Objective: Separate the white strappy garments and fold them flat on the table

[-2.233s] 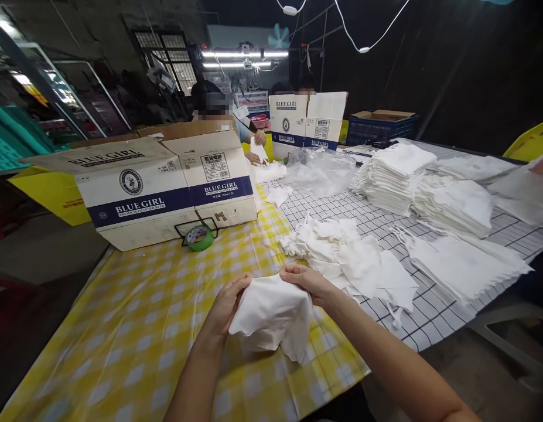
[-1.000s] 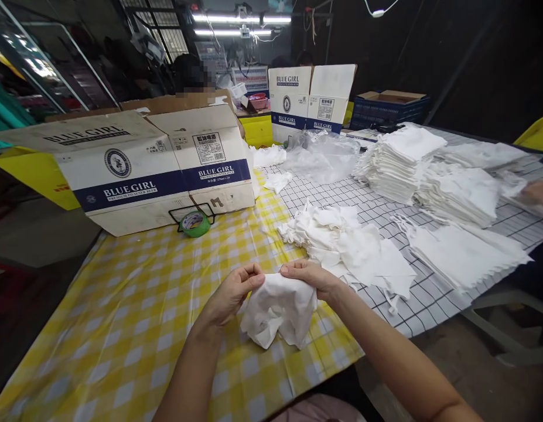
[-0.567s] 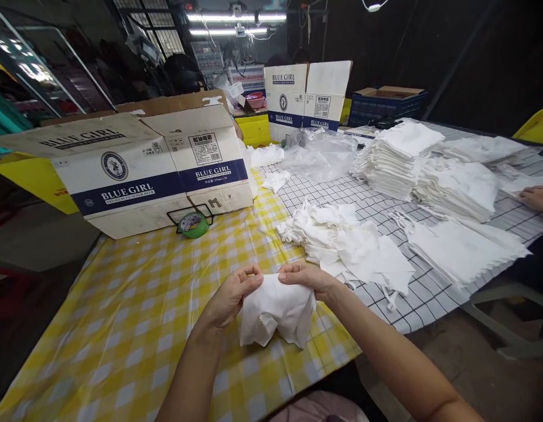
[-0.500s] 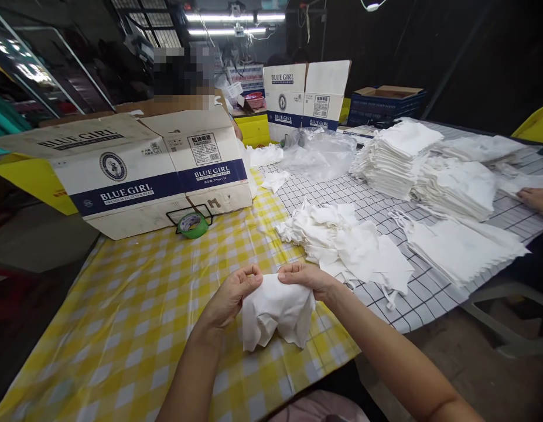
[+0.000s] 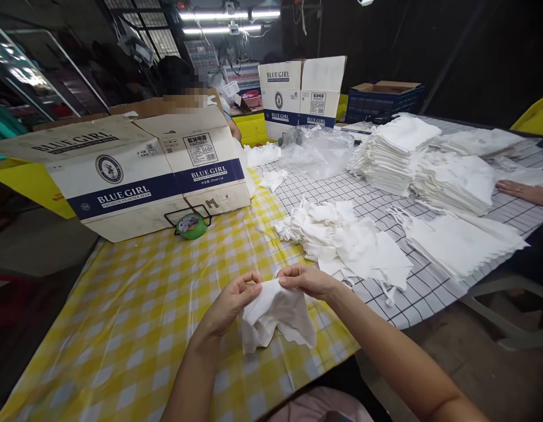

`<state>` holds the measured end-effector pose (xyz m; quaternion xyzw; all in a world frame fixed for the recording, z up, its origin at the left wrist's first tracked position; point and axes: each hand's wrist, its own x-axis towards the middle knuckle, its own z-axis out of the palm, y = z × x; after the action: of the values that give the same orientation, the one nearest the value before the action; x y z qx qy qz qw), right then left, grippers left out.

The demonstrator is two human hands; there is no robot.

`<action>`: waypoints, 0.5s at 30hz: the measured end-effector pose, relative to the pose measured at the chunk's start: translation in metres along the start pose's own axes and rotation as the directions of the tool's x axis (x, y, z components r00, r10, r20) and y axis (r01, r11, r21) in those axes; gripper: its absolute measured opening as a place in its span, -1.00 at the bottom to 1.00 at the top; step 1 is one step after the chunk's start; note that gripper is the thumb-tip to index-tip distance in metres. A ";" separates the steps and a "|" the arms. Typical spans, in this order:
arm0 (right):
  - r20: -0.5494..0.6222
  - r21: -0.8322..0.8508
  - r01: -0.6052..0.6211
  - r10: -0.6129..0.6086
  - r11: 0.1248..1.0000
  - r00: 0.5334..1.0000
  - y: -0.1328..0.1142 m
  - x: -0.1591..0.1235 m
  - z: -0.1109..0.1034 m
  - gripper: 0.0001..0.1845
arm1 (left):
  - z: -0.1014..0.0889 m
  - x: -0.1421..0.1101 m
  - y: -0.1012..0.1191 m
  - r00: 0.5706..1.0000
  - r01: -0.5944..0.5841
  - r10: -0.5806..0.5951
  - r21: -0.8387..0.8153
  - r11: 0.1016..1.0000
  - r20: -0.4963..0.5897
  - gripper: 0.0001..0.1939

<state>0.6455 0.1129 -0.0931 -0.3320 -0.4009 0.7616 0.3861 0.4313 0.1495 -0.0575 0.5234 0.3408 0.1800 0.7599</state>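
Between my two hands hangs a small white cloth piece (image 5: 280, 313), its lower edge draping over the yellow checked tablecloth (image 5: 166, 305). My left hand (image 5: 231, 302) pinches its upper left edge between thumb and fingers. At the upper right edge, my right hand (image 5: 306, 280) pinches it too, a short way from the left one. Just beyond my right hand lies a loose, crumpled heap of similar white cloth pieces (image 5: 341, 237), some with thin straps or ties. What exactly the cloth piece is, I cannot tell.
A large Blue Girl carton (image 5: 157, 181) stands at the left, with green tape (image 5: 192, 226) before it. Neat white cloth stacks (image 5: 389, 152) and a flat pile (image 5: 464, 240) lie right. Clear plastic (image 5: 317, 152) lies behind. Another person's hand (image 5: 523, 192) rests at the far right.
The cloth's right side has swung and folded differently while both hands keep their pinch. The other person's hand at the right has shifted slightly left. The head view has tilted a little.
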 end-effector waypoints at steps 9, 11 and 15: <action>0.051 -0.108 -0.033 0.039 0.994 0.998 0.008 -0.001 -0.006 -0.62 | -0.009 -0.007 -0.018 0.989 0.136 -0.139 0.045 0.990 0.053 -0.64; 0.076 -0.108 -0.033 0.041 0.994 0.996 0.011 0.000 -0.008 -0.62 | -0.009 -0.009 -0.018 0.982 0.164 -0.168 0.052 0.985 0.086 -0.62; 0.093 -0.101 -0.067 0.076 0.993 0.993 0.015 0.002 -0.010 -0.60 | -0.006 -0.012 -0.017 0.972 0.183 -0.192 0.079 0.980 0.133 -0.57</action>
<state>0.6479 0.1126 -0.1114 -0.3272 -0.4438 0.7697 0.3219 0.4178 0.1395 -0.0701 0.5251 0.3403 0.0589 0.7778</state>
